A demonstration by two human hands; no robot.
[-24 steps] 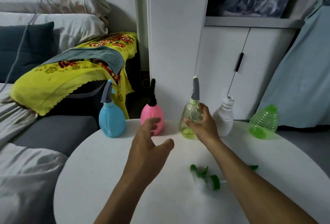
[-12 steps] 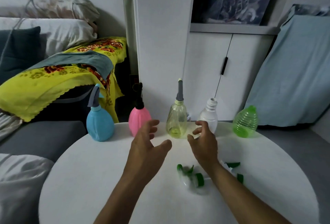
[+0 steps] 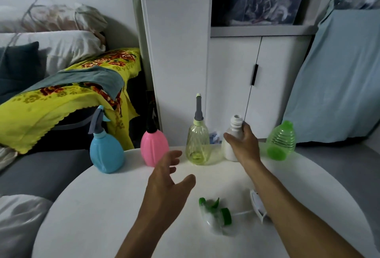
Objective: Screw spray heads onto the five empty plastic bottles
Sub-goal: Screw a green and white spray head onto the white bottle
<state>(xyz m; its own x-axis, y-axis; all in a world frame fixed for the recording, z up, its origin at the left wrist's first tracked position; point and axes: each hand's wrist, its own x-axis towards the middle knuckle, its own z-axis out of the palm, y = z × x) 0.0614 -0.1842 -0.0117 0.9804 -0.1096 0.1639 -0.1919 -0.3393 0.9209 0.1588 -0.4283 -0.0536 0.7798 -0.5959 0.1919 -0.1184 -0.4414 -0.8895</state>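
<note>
Five bottles stand in a row at the far side of the round white table [image 3: 102,206]. The blue bottle [image 3: 107,154], the pink bottle [image 3: 154,148] and the clear yellow bottle [image 3: 197,144] each carry a spray head. My right hand [image 3: 242,144] grips the white bottle [image 3: 228,148] around its shoulder; its threaded neck is bare. The green bottle [image 3: 281,140] at the right end has no head. My left hand [image 3: 166,187] hovers above the table with fingers spread, holding nothing. A green-and-clear spray head [image 3: 216,214] lies on the table, and a white spray head [image 3: 257,204] lies partly under my right forearm.
A sofa with a yellow flowered cloth [image 3: 51,109] and cushions is to the left of the table. White cupboards [image 3: 236,84] stand behind the bottles, and a pale blue cloth [image 3: 339,76] hangs at the right.
My right hand let go of the yellow bottle, moved right and took hold of the white bottle. My left hand stayed spread over the table.
</note>
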